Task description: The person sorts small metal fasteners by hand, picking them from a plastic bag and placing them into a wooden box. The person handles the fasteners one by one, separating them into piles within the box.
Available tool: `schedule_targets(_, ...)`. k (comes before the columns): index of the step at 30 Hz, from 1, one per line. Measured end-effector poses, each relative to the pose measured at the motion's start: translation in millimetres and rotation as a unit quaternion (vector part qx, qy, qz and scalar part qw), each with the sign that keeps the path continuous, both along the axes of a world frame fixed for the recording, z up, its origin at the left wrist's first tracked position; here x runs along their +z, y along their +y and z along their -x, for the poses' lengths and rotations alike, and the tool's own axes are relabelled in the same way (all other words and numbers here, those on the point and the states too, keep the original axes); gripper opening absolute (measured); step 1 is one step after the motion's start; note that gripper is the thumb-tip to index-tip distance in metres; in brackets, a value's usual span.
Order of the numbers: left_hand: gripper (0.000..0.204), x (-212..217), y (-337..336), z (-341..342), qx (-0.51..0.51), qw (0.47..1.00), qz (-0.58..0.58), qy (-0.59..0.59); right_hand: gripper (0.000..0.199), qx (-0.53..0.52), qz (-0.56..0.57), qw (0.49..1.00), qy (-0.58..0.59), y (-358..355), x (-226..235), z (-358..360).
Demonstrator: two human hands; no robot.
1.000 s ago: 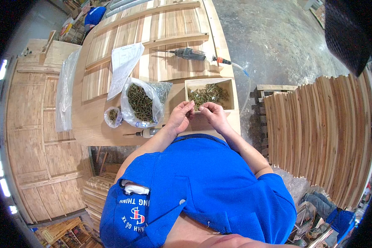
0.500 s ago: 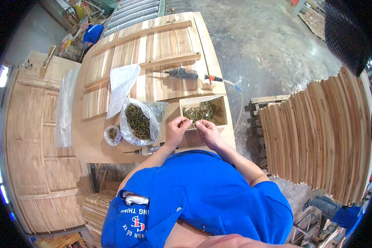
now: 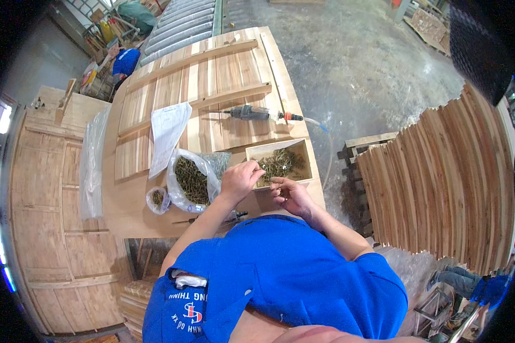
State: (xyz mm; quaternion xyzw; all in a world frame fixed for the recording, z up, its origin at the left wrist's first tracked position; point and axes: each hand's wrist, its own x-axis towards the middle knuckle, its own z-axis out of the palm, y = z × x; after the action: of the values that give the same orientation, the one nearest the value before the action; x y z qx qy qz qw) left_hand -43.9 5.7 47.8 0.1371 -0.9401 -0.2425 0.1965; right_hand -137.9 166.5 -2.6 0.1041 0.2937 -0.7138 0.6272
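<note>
My left hand [image 3: 241, 179] is at the left edge of a shallow wooden box [image 3: 311, 166], its thumb and fingertips pinched together. Whatever they hold is too small to make out. Just in front of the box, my right hand [image 3: 294, 198] is turned partly palm up with its fingers curled inward; something small and dark shows among them, but I cannot tell its kind. Inside the box lies a loose heap of brass-coloured screws [image 3: 278, 162]. Left of my left hand stands an open clear plastic bag [image 3: 178, 197] full of similar screws, with a smaller bag [image 3: 157, 200] beside it.
A slatted wooden panel [image 3: 171, 86] lies on the table, bearing a paper sheet [image 3: 169, 131] and an air screwdriver [image 3: 249, 112] with a hose. Another driver [image 3: 234, 216] lies by my waist. Stacked boards [image 3: 435, 183] stand right; a roller conveyor [image 3: 183, 26] is beyond.
My hands have moved apart from fingertip to fingertip: the left is now at the box's left edge, and the right has turned palm up, lower down. The whole view has shifted slightly.
</note>
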Motion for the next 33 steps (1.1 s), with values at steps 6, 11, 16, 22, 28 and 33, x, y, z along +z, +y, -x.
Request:
schedule_targets(6,0.030,-7.5,6.5,-0.1,-0.043,0.995,0.063,-0.057,0.034,-0.037,-0.029,0.994,-0.103,5.4,5.3,2.3)
schedule_targets(11,0.028,-19.4,4.8,-0.8,-0.036,0.994,0.029,-0.102,0.032,-0.034,0.022,0.995,-0.094,7.7,-7.3,0.1)
schedule_targets(16,0.029,-4.7,25.4,-5.5,-0.034,0.971,-0.206,-0.120,0.032,-0.026,-0.024,0.998,0.052,6.6,-10.5,0.3)
schedule_targets(22,0.018,-18.7,39.8,-13.4,-0.160,0.985,-0.048,-0.029,0.032,-0.022,-0.071,0.992,0.104,-5.2,5.2,-10.6)
schedule_targets(28,0.019,-18.5,37.9,-14.6,-0.138,0.989,0.023,-0.046,0.030,-0.006,-0.048,0.992,0.113,-0.9,-3.1,-7.9)
schedule_targets(33,0.019,-20.1,35.7,-16.1,-0.150,0.988,0.025,-0.011,0.030,0.019,-0.026,0.995,0.089,-0.5,-11.0,-11.2)
